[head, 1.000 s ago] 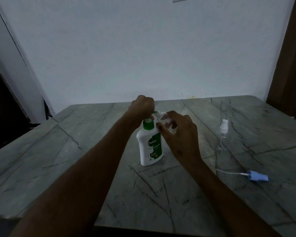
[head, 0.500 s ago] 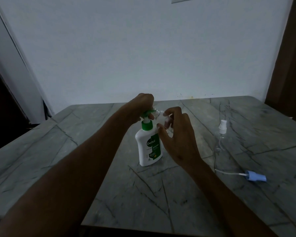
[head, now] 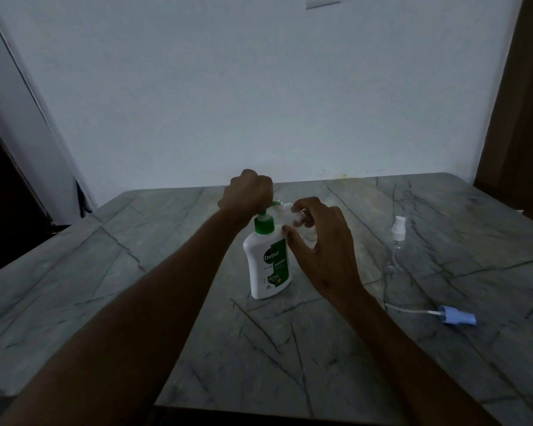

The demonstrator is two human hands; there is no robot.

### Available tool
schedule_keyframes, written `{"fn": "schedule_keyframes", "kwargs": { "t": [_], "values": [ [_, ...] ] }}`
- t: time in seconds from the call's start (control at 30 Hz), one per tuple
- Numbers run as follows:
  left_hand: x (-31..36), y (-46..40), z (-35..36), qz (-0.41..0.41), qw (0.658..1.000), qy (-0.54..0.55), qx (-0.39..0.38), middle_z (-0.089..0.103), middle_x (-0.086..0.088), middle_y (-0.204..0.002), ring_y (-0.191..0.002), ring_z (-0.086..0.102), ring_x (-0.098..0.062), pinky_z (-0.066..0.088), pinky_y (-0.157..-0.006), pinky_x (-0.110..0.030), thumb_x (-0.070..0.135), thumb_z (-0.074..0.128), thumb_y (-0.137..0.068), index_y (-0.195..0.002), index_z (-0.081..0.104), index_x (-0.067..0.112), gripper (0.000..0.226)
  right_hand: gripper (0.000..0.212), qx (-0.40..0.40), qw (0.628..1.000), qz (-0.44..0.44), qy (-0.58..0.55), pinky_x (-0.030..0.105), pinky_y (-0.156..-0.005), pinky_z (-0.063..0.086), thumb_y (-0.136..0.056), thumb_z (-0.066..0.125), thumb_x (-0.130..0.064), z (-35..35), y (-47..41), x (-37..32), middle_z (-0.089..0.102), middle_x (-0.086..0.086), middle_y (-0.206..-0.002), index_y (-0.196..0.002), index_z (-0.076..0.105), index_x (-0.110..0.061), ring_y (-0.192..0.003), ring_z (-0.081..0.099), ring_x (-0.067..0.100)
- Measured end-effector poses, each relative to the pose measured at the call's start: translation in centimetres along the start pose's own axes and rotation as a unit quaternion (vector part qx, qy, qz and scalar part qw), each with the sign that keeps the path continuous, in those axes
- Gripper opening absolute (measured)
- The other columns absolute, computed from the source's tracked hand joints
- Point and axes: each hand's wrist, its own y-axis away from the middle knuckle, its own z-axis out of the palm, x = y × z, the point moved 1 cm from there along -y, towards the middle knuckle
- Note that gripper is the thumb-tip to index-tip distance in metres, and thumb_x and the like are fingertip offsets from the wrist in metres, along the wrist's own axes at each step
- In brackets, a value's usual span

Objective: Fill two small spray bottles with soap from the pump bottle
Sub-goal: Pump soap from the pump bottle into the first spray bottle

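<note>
A white pump bottle [head: 266, 265] with a green collar and pump stands upright at the middle of the marble table [head: 136, 272]. My left hand [head: 248, 195] sits curled over the green pump head. My right hand [head: 320, 238] holds a small clear spray bottle [head: 293, 215], without its cap, tilted at the pump's spout; my fingers hide most of it. A second clear spray bottle [head: 396, 244] with a white spray cap stands upright to the right. A blue spray cap [head: 456, 315] with its dip tube lies on the table at the front right.
The table reaches back to a pale wall [head: 259, 103]. A dark wooden panel [head: 523, 103] rises at the right and a dark opening [head: 0, 210] lies at the left. The table's front edge [head: 259, 407] runs below my arms.
The pump head has risen from its pressed-down position a second ago. Both hands stay at the spout, and the view has shifted slightly.
</note>
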Motion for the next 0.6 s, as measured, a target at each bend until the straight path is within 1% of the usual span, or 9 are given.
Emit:
{"fn": "schedule_keyframes", "kwargs": {
  "t": [0.03,0.07,0.13,0.17,0.27,0.33,0.43,0.53,0.6],
  "values": [
    [0.4,0.2,-0.7,0.000,1.000,-0.002,-0.003,0.069,-0.014,-0.106,-0.084,0.066,-0.025,0.057,-0.077,-0.038,0.021,0.057,-0.094,-0.088,0.058,0.009,0.014,0.028,0.005,1.000,0.001,-0.001,0.033,-0.083,0.048,-0.093,0.066,-0.040,0.0,0.0,0.0,0.058,-0.018,-0.099,-0.117,0.055,-0.030,-0.092,0.050,0.001],
    [0.9,0.7,-1.0,-0.003,1.000,0.014,0.003,0.070,-0.013,-0.103,-0.085,0.066,-0.025,0.057,-0.079,-0.039,0.019,0.056,-0.095,-0.088,0.059,0.010,0.012,0.028,0.011,1.000,0.002,-0.002,0.033,-0.083,0.048,-0.093,0.067,-0.040,0.0,-0.1,0.0,0.058,-0.018,-0.099,-0.117,0.055,-0.031,-0.093,0.050,0.001],
    [1.6,1.7,-1.6,0.008,1.000,0.008,0.020,0.069,-0.013,-0.101,-0.093,0.067,-0.030,0.056,-0.093,-0.047,0.019,0.051,-0.092,-0.089,0.057,0.010,0.011,0.029,0.018,1.000,0.000,-0.001,0.033,-0.084,0.048,-0.092,0.067,-0.041,-0.1,-0.1,0.0,0.059,-0.018,-0.099,-0.117,0.057,-0.030,-0.093,0.050,0.001],
    [1.8,1.9,-1.8,0.015,0.999,-0.018,0.027,0.068,-0.013,-0.100,-0.096,0.066,-0.031,0.054,-0.097,-0.049,0.018,0.048,-0.090,-0.087,0.055,0.011,0.011,0.030,0.020,1.000,-0.002,-0.001,0.033,-0.084,0.047,-0.092,0.067,-0.041,0.0,0.0,0.0,0.060,-0.017,-0.100,-0.117,0.058,-0.029,-0.094,0.050,0.002],
    [1.7,2.4,-1.7,0.016,0.998,-0.041,0.041,0.058,-0.009,-0.093,-0.097,0.059,-0.030,0.049,-0.101,-0.050,0.017,0.046,-0.091,-0.081,0.046,0.013,0.010,0.033,0.016,1.000,-0.005,-0.002,0.038,-0.086,0.049,-0.091,0.065,-0.046,0.0,0.1,0.1,0.062,-0.014,-0.100,-0.118,0.061,-0.027,-0.096,0.051,0.004],
    [1.7,2.6,-1.7,0.017,0.998,-0.047,0.040,0.057,-0.009,-0.092,-0.100,0.060,-0.031,0.050,-0.103,-0.051,0.017,0.047,-0.093,-0.081,0.045,0.014,0.012,0.033,0.017,1.000,-0.005,0.000,0.041,-0.086,0.049,-0.091,0.066,-0.046,0.1,0.2,0.2,0.062,-0.015,-0.101,-0.118,0.061,-0.028,-0.096,0.051,0.005],
    [1.6,2.3,-1.6,0.017,0.998,-0.061,0.018,0.058,-0.009,-0.092,-0.096,0.059,-0.030,0.049,-0.101,-0.051,0.019,0.047,-0.091,-0.081,0.046,0.014,0.011,0.032,0.021,1.000,-0.004,0.006,0.042,-0.087,0.048,-0.091,0.069,-0.043,0.0,0.1,0.4,0.063,-0.014,-0.102,-0.119,0.061,-0.029,-0.098,0.052,0.007],
    [1.7,1.7,-1.9,0.017,0.999,-0.046,0.001,0.070,-0.011,-0.097,-0.096,0.069,-0.031,0.056,-0.099,-0.052,0.021,0.051,-0.089,-0.090,0.058,0.010,0.014,0.034,0.031,1.000,-0.001,0.004,0.041,-0.089,0.047,-0.091,0.069,-0.043,-0.1,0.2,0.3,0.063,-0.013,-0.104,-0.121,0.061,-0.029,-0.100,0.053,0.008],
    [1.6,1.4,-1.8,0.015,0.998,-0.059,0.003,0.071,-0.012,-0.099,-0.094,0.070,-0.029,0.058,-0.096,-0.051,0.019,0.052,-0.092,-0.092,0.061,0.009,0.013,0.035,0.033,0.999,0.003,0.003,0.040,-0.089,0.047,-0.091,0.068,-0.043,-0.2,0.2,0.3,0.064,-0.012,-0.105,-0.122,0.061,-0.029,-0.101,0.052,0.008]
  ]
}}
